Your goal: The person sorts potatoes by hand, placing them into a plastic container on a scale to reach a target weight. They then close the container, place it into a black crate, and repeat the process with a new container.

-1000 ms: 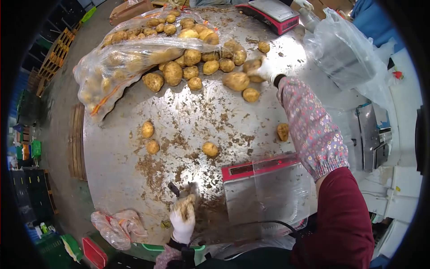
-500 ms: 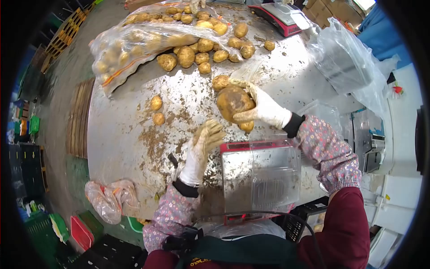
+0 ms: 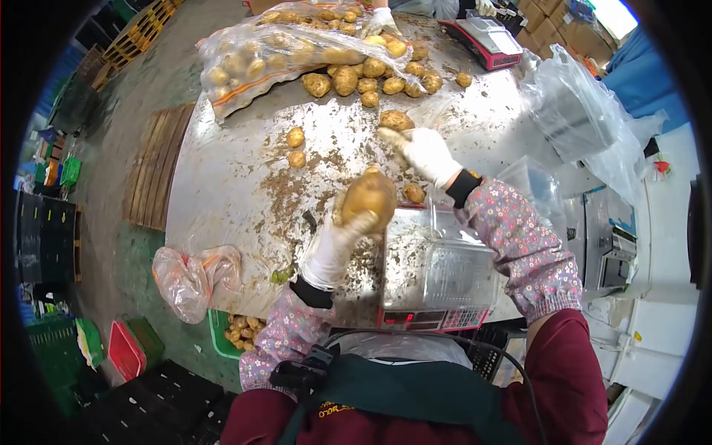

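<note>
A large brown potato (image 3: pixel 370 200) rests in my gloved left hand (image 3: pixel 330 241), the fingers wrapped round it. My gloved right hand (image 3: pixel 426 154) holds nothing; its fingers stretch out just below a medium potato (image 3: pixel 397 120) on the metal table. Close under the right wrist lies a smaller potato (image 3: pixel 414 193). A red scale (image 3: pixel 404 278) with a metal pan and a clear plastic tray (image 3: pixel 460 276) on it stands in front of me, its display lit. Two small potatoes (image 3: pixel 296 137) lie to the left.
An opened clear bag of potatoes (image 3: pixel 245 70) spills at the table's far side. A co-worker's gloved hand (image 3: pixel 380 22) is at it. A second scale (image 3: pixel 486 43) stands at the back right. Plastic bags (image 3: pixel 571 104) lie on the right. A green crate (image 3: pixel 219 334) holds potatoes.
The large potato has passed from my right hand to my left. My right hand has opened and shifted towards the medium potato. The view has tilted, showing more of the scale's front.
</note>
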### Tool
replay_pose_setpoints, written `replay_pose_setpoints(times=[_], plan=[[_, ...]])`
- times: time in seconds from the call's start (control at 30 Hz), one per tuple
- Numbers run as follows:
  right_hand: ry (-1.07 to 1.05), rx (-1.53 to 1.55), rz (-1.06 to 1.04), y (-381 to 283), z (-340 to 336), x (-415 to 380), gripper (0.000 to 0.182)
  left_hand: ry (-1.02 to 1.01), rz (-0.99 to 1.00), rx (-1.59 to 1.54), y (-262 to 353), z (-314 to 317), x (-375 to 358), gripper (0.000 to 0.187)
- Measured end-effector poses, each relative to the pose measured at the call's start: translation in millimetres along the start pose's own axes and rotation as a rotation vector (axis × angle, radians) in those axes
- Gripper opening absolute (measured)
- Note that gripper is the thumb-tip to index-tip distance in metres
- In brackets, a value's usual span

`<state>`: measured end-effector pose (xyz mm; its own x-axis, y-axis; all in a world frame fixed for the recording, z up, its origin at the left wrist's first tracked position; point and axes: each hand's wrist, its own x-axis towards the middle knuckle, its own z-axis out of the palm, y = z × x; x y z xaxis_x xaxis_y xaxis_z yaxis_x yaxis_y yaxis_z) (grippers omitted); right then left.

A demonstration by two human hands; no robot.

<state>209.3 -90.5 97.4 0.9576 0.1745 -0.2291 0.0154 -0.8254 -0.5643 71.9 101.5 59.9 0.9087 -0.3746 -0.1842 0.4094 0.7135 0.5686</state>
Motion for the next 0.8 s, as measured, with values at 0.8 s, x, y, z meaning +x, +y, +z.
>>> replay_pose_setpoints(times=[0.8], plan=[[-0.322, 1.182, -0.063, -27, 62, -133, 0.041, 0.186, 0.623, 0.922, -8, 9, -36, 0.075]])
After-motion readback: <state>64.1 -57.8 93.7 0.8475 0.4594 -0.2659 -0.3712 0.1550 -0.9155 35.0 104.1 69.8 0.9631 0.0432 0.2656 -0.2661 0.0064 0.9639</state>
